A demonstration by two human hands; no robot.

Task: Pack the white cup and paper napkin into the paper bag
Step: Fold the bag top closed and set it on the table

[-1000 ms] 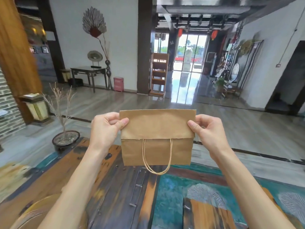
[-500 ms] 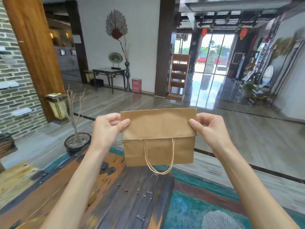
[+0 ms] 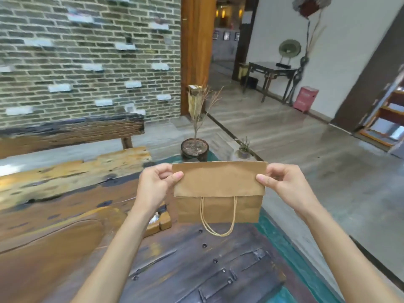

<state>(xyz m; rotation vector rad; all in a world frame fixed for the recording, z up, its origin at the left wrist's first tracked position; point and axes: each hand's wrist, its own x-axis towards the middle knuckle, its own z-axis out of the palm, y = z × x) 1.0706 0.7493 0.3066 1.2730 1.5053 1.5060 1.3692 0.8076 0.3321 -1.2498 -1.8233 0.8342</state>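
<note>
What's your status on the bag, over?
Left hand and right hand pinch the folded paper bag by its top corners, held above the table. Bag flat, unopened. Cup and napkin not in view.

Single head-worn view, looking forward and down, near over the table (image 3: pixel 65 248), brick wall (image 3: pixel 87 62) far left

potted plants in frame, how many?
2. A large potted plant with bare twigs stands beyond the left hand; a small potted plant sits right of it, just above the paper bag. The bag may hide others.
</note>
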